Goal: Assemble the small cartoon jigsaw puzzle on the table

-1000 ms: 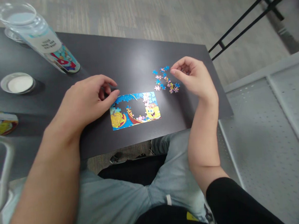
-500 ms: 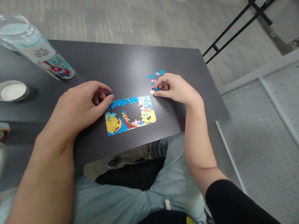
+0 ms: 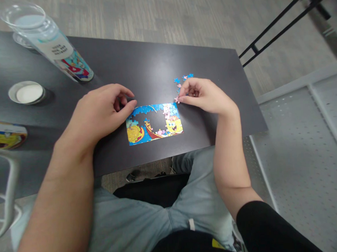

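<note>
A partly assembled jigsaw puzzle (image 3: 135,133) lies on the dark table, its middle showing bare tabletop. Its border carries a yellow cartoon figure on the right and a burger shape on the left. My left hand (image 3: 105,106) rests by the upper left corner, thumb and forefinger apart, nothing visible between them; its other fingers are curled. Past the upper right corner, my right hand (image 3: 206,94) pinches a pink puzzle piece (image 3: 177,99) between thumb and forefinger. Loose blue and pink puzzle pieces (image 3: 177,80) lie just behind that hand, which partly hides them.
A clear cylinder container (image 3: 59,49) with a cartoon print stands at the back left. Nearer are a round lid with a white disc (image 3: 29,92) and a yellow printed item (image 3: 6,135). A white chair frame (image 3: 10,190) is at the left edge; a perforated panel (image 3: 299,141) borders the right.
The whole view has shifted, so table and hands appear farther right and slightly higher. My hands keep nearly the same pose, the right one still at the pink piece.
</note>
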### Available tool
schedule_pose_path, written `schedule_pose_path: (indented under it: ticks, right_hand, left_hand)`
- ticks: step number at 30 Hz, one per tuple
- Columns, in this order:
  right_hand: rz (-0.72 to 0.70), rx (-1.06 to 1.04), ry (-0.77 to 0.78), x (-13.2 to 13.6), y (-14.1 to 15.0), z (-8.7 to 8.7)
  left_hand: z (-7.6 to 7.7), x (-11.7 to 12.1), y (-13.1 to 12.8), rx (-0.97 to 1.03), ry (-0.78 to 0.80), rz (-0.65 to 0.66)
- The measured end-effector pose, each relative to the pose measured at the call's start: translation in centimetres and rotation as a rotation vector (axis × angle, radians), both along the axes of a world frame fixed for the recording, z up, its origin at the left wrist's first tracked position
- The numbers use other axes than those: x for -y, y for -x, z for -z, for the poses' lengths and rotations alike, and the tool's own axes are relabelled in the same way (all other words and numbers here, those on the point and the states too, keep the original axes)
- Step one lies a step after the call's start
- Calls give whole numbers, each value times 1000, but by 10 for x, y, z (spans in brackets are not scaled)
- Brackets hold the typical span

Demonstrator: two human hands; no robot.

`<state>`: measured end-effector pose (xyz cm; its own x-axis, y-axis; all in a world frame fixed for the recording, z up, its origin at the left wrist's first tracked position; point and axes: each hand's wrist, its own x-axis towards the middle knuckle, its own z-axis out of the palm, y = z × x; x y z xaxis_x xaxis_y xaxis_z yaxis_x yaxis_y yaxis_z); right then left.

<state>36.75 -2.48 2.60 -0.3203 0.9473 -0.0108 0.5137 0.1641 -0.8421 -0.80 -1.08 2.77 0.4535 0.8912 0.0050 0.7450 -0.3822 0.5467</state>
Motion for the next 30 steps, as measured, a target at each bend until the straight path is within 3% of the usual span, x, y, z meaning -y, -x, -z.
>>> schedule_pose_path:
  ticks: [4, 8, 12, 21, 26, 30]
  right_hand:
    - [-86, -55, 25, 2, 13, -7]
    - [-232, -111, 161, 6, 32, -10]
    - [-253, -71, 271, 7, 45, -9]
    - [-282, -10, 209, 4, 44, -6]
    - [-286, 48, 93, 0, 43, -6]
    - [-292, 44, 93, -2, 43, -2]
  left_hand:
    - [4, -3, 1, 22, -25, -16]
    - [9, -5, 1, 29, -30, -36]
    - [6, -3, 0, 4, -28, -40]
    - [-7, 5, -3, -20, 27, -18]
    - [-5, 4, -4, -17, 33, -50]
    - [-3, 4, -3, -14, 28, -44]
